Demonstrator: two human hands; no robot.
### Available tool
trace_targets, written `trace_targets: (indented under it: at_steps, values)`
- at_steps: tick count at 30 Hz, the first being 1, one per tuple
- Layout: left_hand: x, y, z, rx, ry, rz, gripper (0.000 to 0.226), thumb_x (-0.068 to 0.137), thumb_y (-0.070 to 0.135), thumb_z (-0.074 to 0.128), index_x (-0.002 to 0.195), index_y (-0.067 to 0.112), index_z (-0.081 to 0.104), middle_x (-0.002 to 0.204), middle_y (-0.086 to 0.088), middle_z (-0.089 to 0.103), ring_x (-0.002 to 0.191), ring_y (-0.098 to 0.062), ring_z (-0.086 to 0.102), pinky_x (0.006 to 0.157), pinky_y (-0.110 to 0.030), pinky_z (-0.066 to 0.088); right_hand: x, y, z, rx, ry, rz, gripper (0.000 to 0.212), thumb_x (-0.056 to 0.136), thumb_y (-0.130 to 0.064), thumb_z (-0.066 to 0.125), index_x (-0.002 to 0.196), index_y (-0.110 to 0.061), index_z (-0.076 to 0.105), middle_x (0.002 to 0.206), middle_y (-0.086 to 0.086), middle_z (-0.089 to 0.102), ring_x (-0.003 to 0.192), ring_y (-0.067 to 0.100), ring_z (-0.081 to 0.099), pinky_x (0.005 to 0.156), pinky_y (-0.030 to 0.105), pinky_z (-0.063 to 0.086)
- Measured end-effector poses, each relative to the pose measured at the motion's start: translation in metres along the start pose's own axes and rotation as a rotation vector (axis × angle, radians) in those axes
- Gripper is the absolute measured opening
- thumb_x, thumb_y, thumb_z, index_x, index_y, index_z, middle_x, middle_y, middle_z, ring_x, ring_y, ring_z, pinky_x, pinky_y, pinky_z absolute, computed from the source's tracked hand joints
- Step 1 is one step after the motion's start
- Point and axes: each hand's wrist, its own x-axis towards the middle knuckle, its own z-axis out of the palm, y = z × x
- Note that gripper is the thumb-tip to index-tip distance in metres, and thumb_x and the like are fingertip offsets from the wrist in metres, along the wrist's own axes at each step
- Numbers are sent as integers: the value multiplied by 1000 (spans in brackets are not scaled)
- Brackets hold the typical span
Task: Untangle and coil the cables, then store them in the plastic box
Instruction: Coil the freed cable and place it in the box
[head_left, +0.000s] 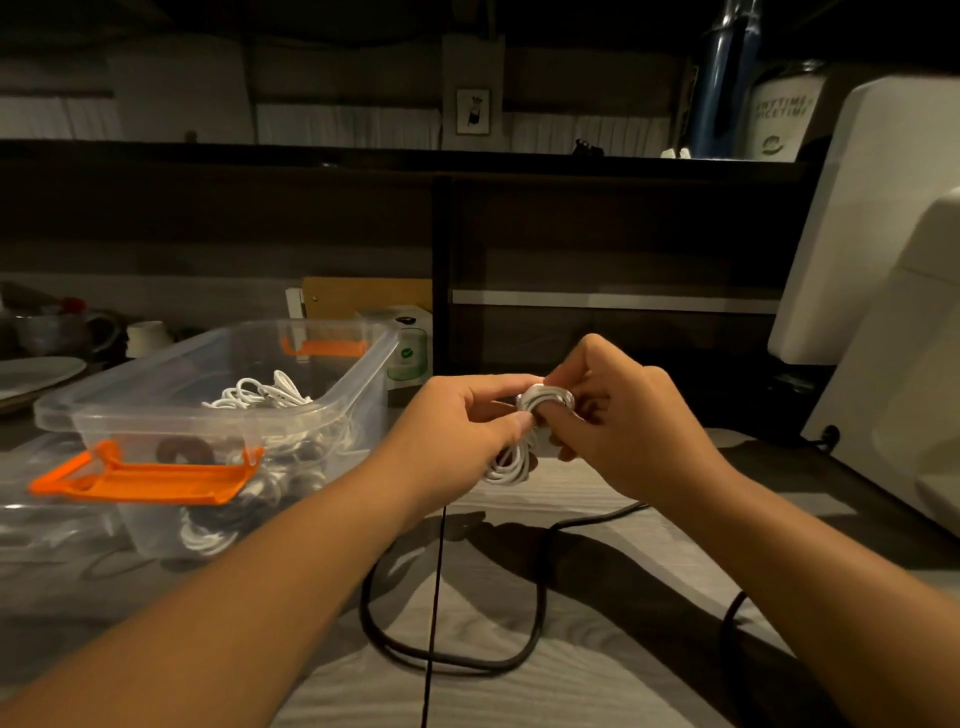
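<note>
Above the table (519, 691), right of the plastic box (358, 384) and apart from its rim: left hand (462, 421) and right hand (623, 421) both pinch a white cable coil (506, 467), held off the surface. Loops hang down, long axis near vertical.

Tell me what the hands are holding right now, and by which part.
A coiled white cable, by its wrapped upper end: the left hand pinches it, the right hand curls round it.
</note>
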Motion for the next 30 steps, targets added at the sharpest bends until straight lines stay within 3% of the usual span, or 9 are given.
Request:
trace_targets:
  at_steps: [2,5,7,10,13,16,22,26,30]
  values:
    - [3,-1,-2,43,12,15,35,98,13,62,122,38,67,105,14,75,100,4,67,76,-9,52,-1,0,2,104,1,45,24,89,-26,71,106,-27,55,88,-9,71,74,4,73,62,25,62]
    - [6,-5,-5,33,150,0,33,92,15,71,121,30,65,95,8,75,89,4,69,69,-9,53,-1,-2,6,327,-39,182,27,94,-26,68,120,-23,62,93,-4,74,79,11,74,68,31,63]
    - [8,-7,-6,-45,239,-32,26,88,15,75,111,23,67,94,4,75,87,-5,71,70,-16,57,1,0,7,367,-11,233,19,96,-23,66,115,-21,68,92,-3,75,81,12,74,72,33,64]
    - [11,-5,-9,-312,315,-108,22,86,7,75,104,16,68,101,-5,74,100,-21,72,83,-33,59,8,-1,2,501,105,296,11,95,-18,69,105,-19,73,92,-2,76,87,13,74,75,31,63]
    - [18,8,-10,-470,361,-129,20,85,-2,73,100,12,69,102,-9,74,102,-25,71,85,-33,58,15,-10,-7,662,159,392,9,94,-10,69,98,-14,76,90,3,77,88,19,75,73,29,62]
    - [25,25,-14,-439,395,-116,18,87,0,73,99,13,69,101,-7,75,99,-21,72,82,-33,61,23,-19,-16,754,167,446,7,92,-6,70,98,-8,75,92,10,77,88,22,76,73,31,62]
    - [35,64,-45,-152,458,9,19,85,-2,76,84,16,70,91,-8,75,89,-23,72,83,-39,61,44,-55,-37,646,136,349,6,93,-12,71,98,-10,72,87,6,77,84,19,76,71,31,63]
    - [27,71,-94,21,449,22,20,80,-1,81,82,16,72,85,-7,76,83,-23,74,68,-36,62,65,-87,-30,393,37,257,7,92,-22,73,99,-21,73,82,-1,76,76,12,74,70,30,63]
    - [7,65,-153,150,457,13,23,74,-2,85,82,16,72,86,-10,75,88,-26,74,78,-40,63,81,-126,-1,158,-51,174,12,90,-33,74,99,-25,73,81,-10,73,73,6,70,62,18,58]
